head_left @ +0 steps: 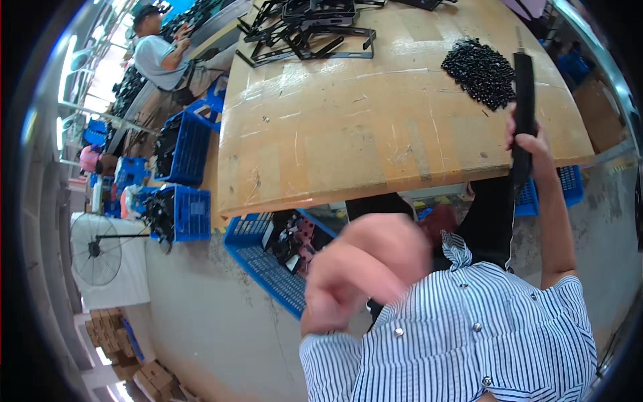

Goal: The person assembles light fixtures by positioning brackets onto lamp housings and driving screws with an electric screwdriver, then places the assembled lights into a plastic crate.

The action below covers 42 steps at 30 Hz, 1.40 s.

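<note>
The black screwdriver (524,87) is tip-up in my right hand's (529,144) grip, right of the frame. My left hand (368,268), lower middle, is curled and blurry; I can't tell if it holds anything. I'm probably getting ready; next needs the tip turned down, I think.

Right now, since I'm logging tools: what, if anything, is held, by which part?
The right grip holds the black tool by its body, below the middle. The left grip is blurred; I cannot tell if it holds anything.

The right hand (538,148) grips firmly at the frame's right, its forearm (558,224) rising nearly upright. The left hand (368,258) blurs at lower centre.
</note>
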Each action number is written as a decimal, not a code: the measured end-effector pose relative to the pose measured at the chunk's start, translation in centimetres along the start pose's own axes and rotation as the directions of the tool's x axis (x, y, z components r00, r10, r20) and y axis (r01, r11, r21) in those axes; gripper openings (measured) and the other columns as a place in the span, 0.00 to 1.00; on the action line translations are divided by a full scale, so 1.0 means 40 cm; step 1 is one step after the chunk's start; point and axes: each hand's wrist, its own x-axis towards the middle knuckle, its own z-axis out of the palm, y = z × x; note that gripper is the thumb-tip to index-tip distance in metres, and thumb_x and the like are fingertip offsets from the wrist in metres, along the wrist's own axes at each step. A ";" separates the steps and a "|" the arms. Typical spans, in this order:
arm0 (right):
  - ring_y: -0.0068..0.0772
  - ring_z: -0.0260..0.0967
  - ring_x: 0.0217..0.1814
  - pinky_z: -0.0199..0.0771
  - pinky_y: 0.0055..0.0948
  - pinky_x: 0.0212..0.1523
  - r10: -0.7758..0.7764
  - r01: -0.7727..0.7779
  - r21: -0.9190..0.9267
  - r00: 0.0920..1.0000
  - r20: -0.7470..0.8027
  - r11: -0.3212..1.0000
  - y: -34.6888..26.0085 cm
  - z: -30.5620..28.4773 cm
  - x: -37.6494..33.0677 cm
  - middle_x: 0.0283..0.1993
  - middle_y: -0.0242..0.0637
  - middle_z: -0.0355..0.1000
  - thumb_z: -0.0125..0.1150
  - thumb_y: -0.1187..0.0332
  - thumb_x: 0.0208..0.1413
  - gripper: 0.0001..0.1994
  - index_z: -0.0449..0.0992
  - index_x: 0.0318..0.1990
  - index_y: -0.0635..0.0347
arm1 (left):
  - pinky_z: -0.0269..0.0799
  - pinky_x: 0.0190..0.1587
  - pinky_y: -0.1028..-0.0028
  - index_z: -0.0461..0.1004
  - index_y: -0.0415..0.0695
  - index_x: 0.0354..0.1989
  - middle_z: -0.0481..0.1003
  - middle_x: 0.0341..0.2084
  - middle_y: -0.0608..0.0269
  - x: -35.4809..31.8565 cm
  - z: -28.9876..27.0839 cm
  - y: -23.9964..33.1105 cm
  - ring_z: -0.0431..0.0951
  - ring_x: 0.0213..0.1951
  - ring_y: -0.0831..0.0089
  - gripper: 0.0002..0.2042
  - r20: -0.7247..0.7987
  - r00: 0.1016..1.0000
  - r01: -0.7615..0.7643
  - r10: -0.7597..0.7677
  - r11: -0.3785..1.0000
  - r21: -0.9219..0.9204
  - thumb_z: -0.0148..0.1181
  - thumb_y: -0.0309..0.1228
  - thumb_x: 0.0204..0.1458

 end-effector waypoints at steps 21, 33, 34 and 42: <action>0.26 0.68 0.30 0.75 0.28 0.31 0.043 0.070 0.296 0.933 -0.358 0.953 0.065 -0.197 -0.045 0.31 0.34 0.64 0.52 0.76 0.35 0.27 0.60 0.50 0.62 | 0.69 0.31 0.77 0.69 0.38 0.47 0.72 0.29 0.65 0.719 -0.530 -0.756 0.73 0.30 0.76 0.14 -0.756 0.521 0.736 -0.397 0.657 0.162 0.55 0.26 0.52; 0.32 0.71 0.28 0.80 0.35 0.32 0.076 0.141 0.527 0.927 -0.369 0.838 0.080 -0.179 -0.052 0.30 0.41 0.67 0.61 0.77 0.33 0.28 0.59 0.46 0.65 | 0.75 0.36 0.60 0.73 0.31 0.41 0.77 0.33 0.50 0.979 -1.058 -1.062 0.79 0.32 0.58 0.24 -0.864 0.497 0.867 -0.083 0.085 0.490 0.61 0.44 0.50; 0.32 0.72 0.28 0.80 0.36 0.32 0.077 0.141 0.528 0.926 -0.370 0.837 0.080 -0.181 -0.054 0.29 0.42 0.67 0.62 0.78 0.32 0.28 0.59 0.46 0.65 | 0.76 0.35 0.56 0.72 0.32 0.41 0.77 0.35 0.50 1.001 -1.066 -1.080 0.79 0.29 0.56 0.20 -0.873 0.443 0.889 -0.203 0.223 0.399 0.63 0.39 0.50; 0.32 0.73 0.29 0.80 0.33 0.32 0.053 0.109 0.505 0.954 -0.296 0.856 0.081 -0.205 -0.061 0.30 0.41 0.68 0.63 0.77 0.33 0.28 0.60 0.46 0.65 | 0.77 0.41 0.56 0.73 0.36 0.39 0.77 0.35 0.53 1.039 -0.959 -1.015 0.79 0.37 0.57 0.12 -0.817 0.392 0.694 -0.423 0.719 -0.039 0.63 0.23 0.45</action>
